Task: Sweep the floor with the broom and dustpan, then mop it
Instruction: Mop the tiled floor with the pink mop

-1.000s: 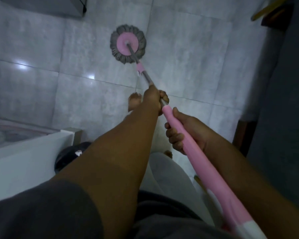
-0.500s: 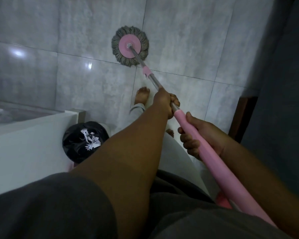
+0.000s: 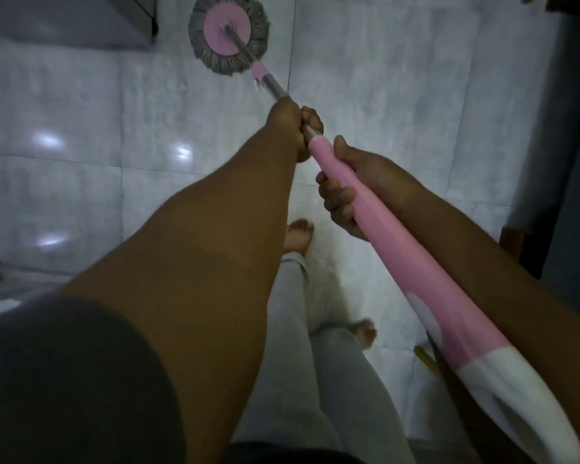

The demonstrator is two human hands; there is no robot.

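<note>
Mopping: a person holds a mop point(image 3: 315, 145) in both hands, and it slants from the near right up to the far middle.
Mop head point(image 3: 228, 31): a round pink disc ringed with grey strands, lying flat on the floor point(image 3: 399, 78) at the far edge, just right of a grey cabinet point(image 3: 64, 21).
Metal pole point(image 3: 272, 85): thin and silver, running from the middle of the disc back toward the hands, with a small pink collar partway along.
Pink grip point(image 3: 416, 262): a thick sleeve that starts just behind the left hand and ends in a white tip at the near right corner.
Left hand point(image 3: 292, 125): the farther one, arm stretched out, fingers point(image 3: 312, 117) curled tight round the metal pole right where the pink grip starts.
Right hand point(image 3: 352, 185): just behind the left, fingers point(image 3: 335, 195) wrapped round the pink grip from below, thumb point(image 3: 340, 145) lying along its top.
Floor: pale grey glossy tiles with bright glints on the left.
Feet: bare, one point(image 3: 297, 234) under the hands, the other point(image 3: 364, 331) nearer, both below grey trousers point(image 3: 288, 329).
Sleeve point(image 3: 64, 380): dark, on the left upper arm, near left.
Right side: a dark wall point(image 3: 576, 162).
</note>
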